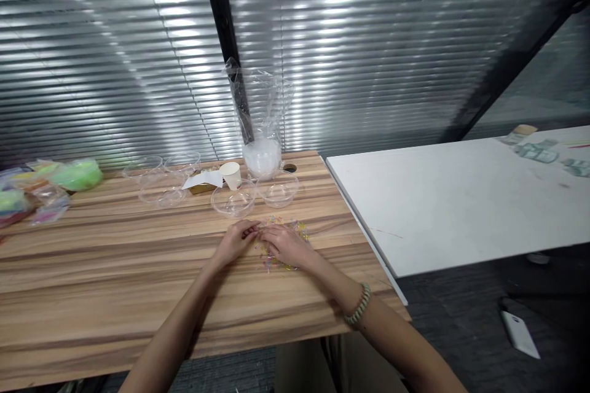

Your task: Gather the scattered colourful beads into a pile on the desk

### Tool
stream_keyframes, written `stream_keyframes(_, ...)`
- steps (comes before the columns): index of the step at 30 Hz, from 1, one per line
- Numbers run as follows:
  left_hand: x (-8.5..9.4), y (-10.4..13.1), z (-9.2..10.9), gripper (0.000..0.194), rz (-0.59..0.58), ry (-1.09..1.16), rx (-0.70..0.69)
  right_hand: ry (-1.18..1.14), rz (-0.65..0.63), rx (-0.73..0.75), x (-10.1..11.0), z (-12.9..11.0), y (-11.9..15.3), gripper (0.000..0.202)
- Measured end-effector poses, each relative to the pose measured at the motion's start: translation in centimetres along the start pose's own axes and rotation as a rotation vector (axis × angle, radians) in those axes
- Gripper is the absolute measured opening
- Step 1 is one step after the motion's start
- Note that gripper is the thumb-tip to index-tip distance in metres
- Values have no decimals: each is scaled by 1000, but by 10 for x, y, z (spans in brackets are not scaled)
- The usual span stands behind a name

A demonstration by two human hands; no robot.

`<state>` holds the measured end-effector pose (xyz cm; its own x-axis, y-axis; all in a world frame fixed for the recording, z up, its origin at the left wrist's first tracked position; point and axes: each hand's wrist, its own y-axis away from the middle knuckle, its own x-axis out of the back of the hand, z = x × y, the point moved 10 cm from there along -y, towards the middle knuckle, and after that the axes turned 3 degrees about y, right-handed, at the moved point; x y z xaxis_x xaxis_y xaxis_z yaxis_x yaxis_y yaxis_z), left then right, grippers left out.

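In the head view, the left hand (237, 239) and right hand (286, 245) meet over the table (115, 282), their fingers curled and fingertips close together; whether they pinch anything I cannot tell. Small colourful pieces (302, 231) lie scattered on the table, under and around the right hand. Just beyond stand two clear bowls (234, 201), with a cup (231, 177) and a clear bag (262, 156) of white stuff behind them. A bracelet (358, 305) circles the right forearm.
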<state>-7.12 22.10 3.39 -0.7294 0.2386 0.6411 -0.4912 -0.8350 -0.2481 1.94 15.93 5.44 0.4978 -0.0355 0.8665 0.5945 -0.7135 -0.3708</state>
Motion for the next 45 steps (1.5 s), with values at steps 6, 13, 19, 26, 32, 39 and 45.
stream_keyframes(6,-1,-1,5,27,-13,-44,-46,8,-21,-3,0,-1,0,21)
stream_keyframes(13,-2,-1,10,26,-30,-74,-74,13,-13,-13,0,-2,0,21)
stream_keyframes(19,-3,-1,12,22,-49,-110,-78,27,-13,-6,-2,-1,0,19)
stream_keyframes(26,-2,-1,12,20,-36,-107,-94,37,-15,-5,-2,-1,1,19)
stream_keyframes(32,-2,-1,12,23,-36,-97,-100,19,-6,1,-4,0,1,21)
stream_keyframes(39,-2,-1,9,24,-27,-88,-96,25,-9,0,-3,0,1,22)
stream_keyframes(45,-3,-1,10,23,-39,-88,-100,19,0,-4,-1,-1,0,22)
